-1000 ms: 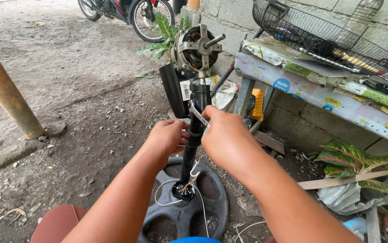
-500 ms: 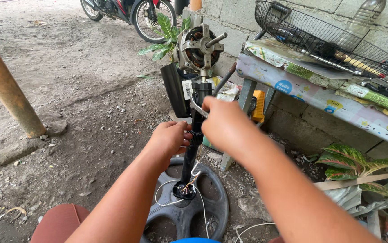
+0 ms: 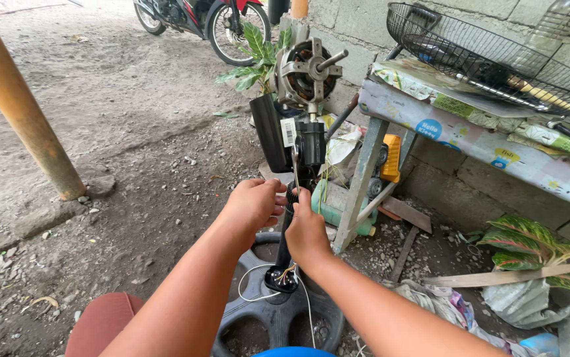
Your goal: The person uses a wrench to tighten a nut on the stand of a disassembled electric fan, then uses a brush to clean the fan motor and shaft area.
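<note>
light: soft daylight, shaded near the fingers (image 3: 298, 198), brighter dirt ground (image 3: 100, 86) far beyond them | shadows: faint, diffuse | glare: mild, pale washout on that far ground | focus: sharp around the fingers, no motion blur | edges: wide-angle bending, forearms stretched below the fingers

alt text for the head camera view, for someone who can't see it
Two bare hands, left hand and right hand, grasp the black pole of a stripped stand fan; the right also holds a thin metal wrench. Above sits the bare fan motor; loose wires show at the round base.
</note>
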